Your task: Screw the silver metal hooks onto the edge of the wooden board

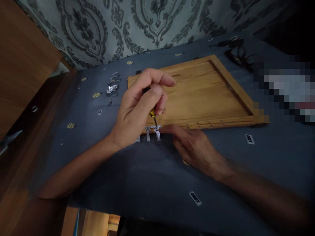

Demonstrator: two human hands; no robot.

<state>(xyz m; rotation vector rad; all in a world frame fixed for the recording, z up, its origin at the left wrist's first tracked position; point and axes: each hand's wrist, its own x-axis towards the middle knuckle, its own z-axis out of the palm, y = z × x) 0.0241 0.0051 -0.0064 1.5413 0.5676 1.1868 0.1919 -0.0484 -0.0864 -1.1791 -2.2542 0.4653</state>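
The left hand (133, 113) is curled round the screwdriver (153, 114), its shaft meeting the fitting (157, 135) just below that grip, while the right hand (200, 149) (pinching something, I cannot tell) seemingly steadies the panel (194, 95) alongside.

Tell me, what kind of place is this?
Perhaps a room in a home: there's flowery patterned fabric or wallpaper behind, a dark blue printed cover, and a framed wooden panel lying on it.
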